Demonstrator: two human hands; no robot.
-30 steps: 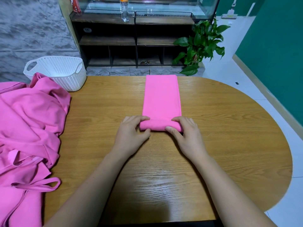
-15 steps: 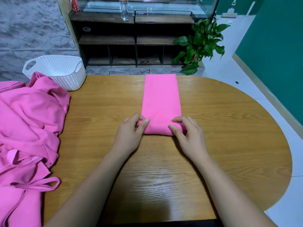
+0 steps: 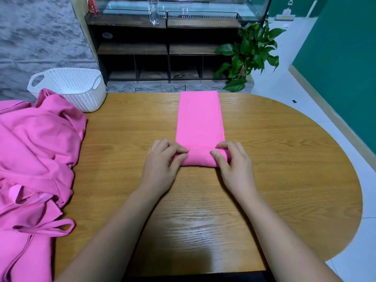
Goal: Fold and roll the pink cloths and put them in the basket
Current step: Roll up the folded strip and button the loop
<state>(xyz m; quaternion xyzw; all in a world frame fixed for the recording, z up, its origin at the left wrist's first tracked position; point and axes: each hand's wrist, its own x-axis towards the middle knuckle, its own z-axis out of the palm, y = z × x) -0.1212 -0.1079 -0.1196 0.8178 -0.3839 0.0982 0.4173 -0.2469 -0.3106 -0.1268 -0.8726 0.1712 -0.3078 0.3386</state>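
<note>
Table (image 3: 284,159) carries all task items. Unfolded pink heap (image 3: 34,151) lies at nine o'clock; white basket (image 3: 69,86) sits at ten o'clock, nothing visible inside. Folded pink strip (image 3: 200,121) runs from centre toward twelve o'clock. Roll (image 3: 200,158) at its near end is thicker than a second ago and has advanced slightly up the strip; rolling is under way, most length remaining. Left hand (image 3: 162,161) and right hand (image 3: 234,163) pinch the roll's ends, fingers curled closed.
</note>
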